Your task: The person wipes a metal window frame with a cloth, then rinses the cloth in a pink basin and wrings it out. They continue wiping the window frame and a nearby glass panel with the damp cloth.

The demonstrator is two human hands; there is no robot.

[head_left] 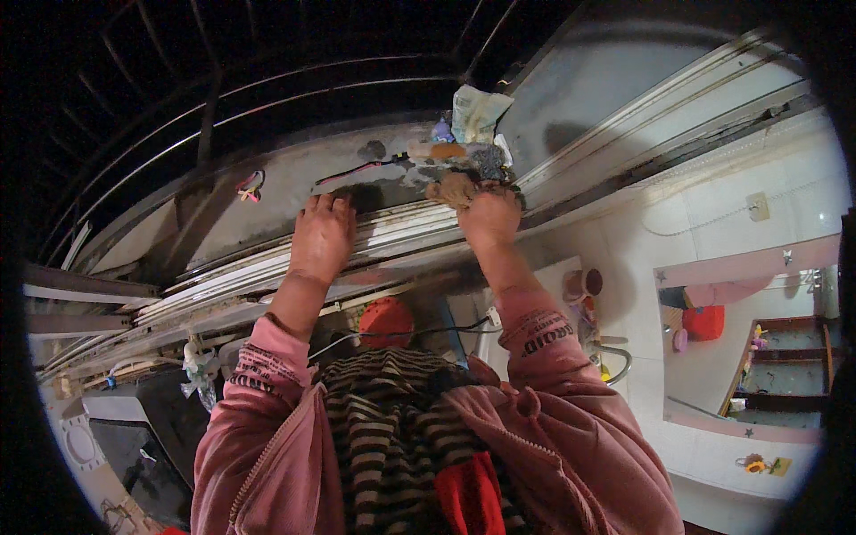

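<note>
My left hand rests at the outer edge of the pale window track, its fingers bent together over the rail. To its right, my right hand is closed on a crumpled brown cloth, which lies against the sill just beyond the track. Part of the cloth is hidden under the fingers. Beyond the cloth are a dark grey fuzzy clump and an orange-brown piece. A thin red and black stick-like thing lies on the concrete ledge ahead of my left hand.
A crumpled pale bag stands at the ledge's far end. A small colourful item lies farther left. Metal railings border the ledge. Below the track are a round red object and a cable; a mirror hangs at right.
</note>
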